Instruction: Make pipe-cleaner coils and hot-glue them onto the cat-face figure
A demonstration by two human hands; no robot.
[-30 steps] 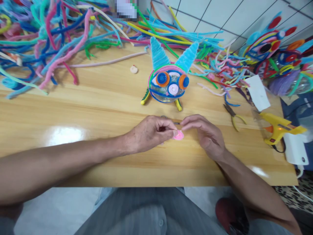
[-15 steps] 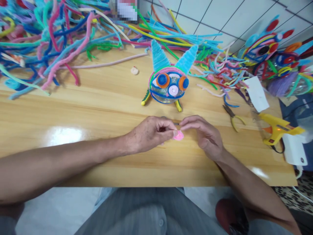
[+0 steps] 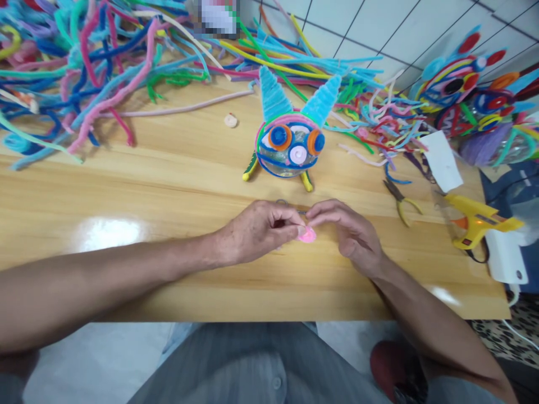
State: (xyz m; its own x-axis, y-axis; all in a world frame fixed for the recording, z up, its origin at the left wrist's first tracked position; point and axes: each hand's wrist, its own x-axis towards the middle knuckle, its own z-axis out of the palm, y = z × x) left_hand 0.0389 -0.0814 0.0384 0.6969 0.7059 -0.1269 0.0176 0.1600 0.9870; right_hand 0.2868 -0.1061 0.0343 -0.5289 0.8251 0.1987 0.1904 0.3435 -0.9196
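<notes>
Plainly, in the head view, the left hand lay near the middle of the frame, its thumb and finger pinching the edge of a small pink disc; the disc sat just right of the frame's centre, over the wooden table; the right hand arched just beside it, fingers bent and thumb apart, with nothing visible in its grasp; whether its fingertips touched the disc could not be told. Behind the hands a dark metal object showed in part, too hidden to make out.

Above the hands, in the upper middle, stood a figure with light blue ears, orange-and-blue eyes and yellow-tipped feet; a small pale disc lay to its left; fuzzy stems tangled across the upper left, and short cut pieces lay scattered right of the figure. Toward the right edge were pliers with yellow handles, a white card above them, and a yellow glue gun beside a white box; more decorated figures crowded the upper right corner.
</notes>
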